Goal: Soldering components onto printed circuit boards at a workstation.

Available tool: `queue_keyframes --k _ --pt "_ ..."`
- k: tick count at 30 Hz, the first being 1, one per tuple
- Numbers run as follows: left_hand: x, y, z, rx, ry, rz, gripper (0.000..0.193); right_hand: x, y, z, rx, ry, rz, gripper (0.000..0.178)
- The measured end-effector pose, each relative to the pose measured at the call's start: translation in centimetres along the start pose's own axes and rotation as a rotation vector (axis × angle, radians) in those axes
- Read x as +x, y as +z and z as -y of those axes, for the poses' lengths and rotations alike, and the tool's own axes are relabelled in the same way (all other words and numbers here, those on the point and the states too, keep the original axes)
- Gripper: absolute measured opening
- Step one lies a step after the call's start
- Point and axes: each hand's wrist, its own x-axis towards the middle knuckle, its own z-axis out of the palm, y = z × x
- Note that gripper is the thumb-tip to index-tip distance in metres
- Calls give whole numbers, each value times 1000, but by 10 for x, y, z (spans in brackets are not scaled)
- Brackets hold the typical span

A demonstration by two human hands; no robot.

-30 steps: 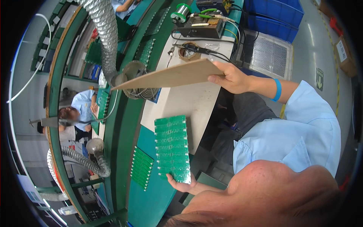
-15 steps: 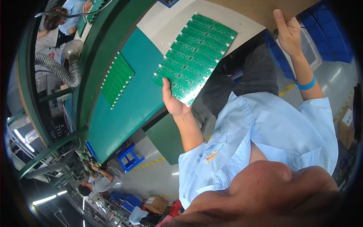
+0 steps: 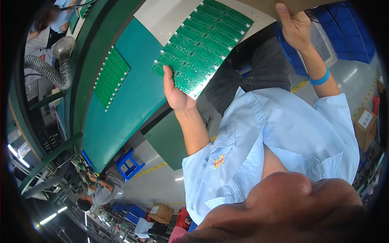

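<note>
Left hand [image 3: 175, 94] is gripping the near edge of a large green circuit board panel [image 3: 202, 42], thumb pressed on top, holding it tilted above the bench edge. Right hand [image 3: 295, 29] is pinching the lower edge of a brown cardboard sheet [image 3: 272, 5], thumb over its face. A second green circuit board panel [image 3: 111, 77] is lying flat on the teal conveyor belt [image 3: 121, 117], well apart. A flexible extraction hose [image 3: 46, 71] is curving at left. A blue stool [image 3: 127, 163] is standing on grey floor; seated workers are bending over benches beyond

Brown labelled carton [image 3: 365, 127], right floor
</note>
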Motion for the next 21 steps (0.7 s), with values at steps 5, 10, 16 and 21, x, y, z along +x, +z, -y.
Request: queue_keyframes --k 5,10,16,21 --pt "-4 -36 -6 -332 -50 173 50 -10 30 -4 -90 -131 69 29" --pt "2 -17 -2 -103 -17 73 55 -1 1 -32 -254 -239 155 31" --pt "5 -14 -3 -27 56 108 62 -3 11 -43 -197 -280 334 34" --pt "8 -11 -1 62 143 57 72 -6 18 -3 -205 -397 388 38"
